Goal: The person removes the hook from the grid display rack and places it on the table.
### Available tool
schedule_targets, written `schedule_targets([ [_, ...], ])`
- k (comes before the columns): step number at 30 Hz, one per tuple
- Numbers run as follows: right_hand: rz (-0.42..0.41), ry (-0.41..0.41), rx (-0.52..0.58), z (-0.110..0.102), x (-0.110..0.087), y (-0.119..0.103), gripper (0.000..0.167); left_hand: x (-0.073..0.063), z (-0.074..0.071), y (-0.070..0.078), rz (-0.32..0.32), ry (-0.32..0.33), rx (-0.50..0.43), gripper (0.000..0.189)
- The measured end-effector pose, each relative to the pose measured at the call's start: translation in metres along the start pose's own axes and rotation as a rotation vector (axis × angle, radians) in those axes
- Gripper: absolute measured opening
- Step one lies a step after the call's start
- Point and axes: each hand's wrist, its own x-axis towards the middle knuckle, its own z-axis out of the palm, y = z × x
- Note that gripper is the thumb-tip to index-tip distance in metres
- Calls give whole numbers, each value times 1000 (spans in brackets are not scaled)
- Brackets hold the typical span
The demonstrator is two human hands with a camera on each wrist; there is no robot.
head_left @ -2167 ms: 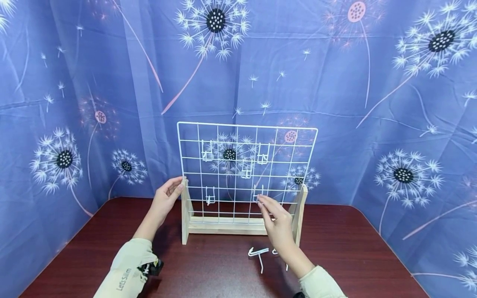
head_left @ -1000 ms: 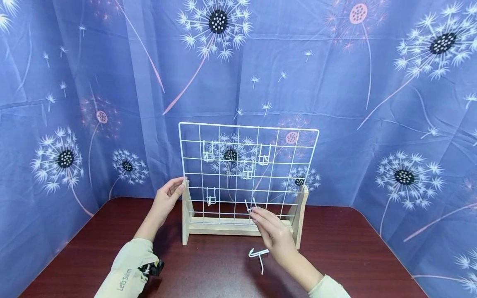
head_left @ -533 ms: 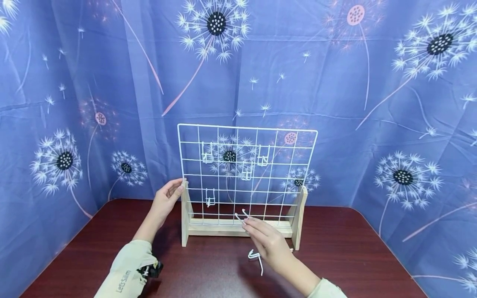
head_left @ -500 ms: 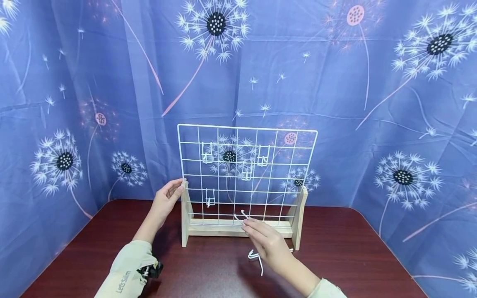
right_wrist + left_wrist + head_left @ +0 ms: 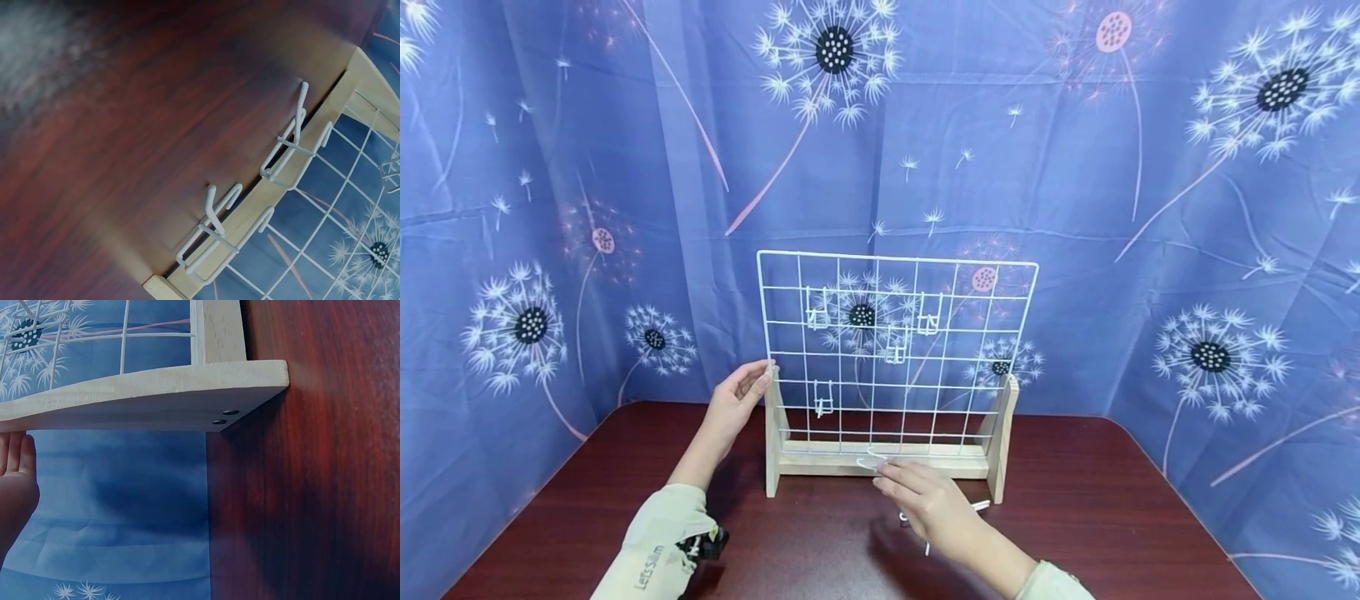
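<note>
Jutting beyond right hand [image 5: 928,504], pinched white hook [image 5: 866,464]

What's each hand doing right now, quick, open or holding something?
Left hand: open, touching the left wooden upright.
Right hand: closed, pinching a white wire hook.

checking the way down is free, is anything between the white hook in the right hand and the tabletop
Nothing visible does: in the head view the white hook shows in front of the wooden stand, with tabletop below. Other hooks lie to its right, partly hidden by the right hand.
</note>
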Motion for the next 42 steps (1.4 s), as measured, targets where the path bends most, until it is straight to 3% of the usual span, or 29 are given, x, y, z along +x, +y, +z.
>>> schedule_targets([
  [15, -127, -119, -73, 7, -6, -3, 31, 0, -2, 0, -40, -3, 47, 40],
  [42, -209, -426, -185, 19, -13, -10, 20, 0, -2, -1, -22, 4, 32, 40],
])
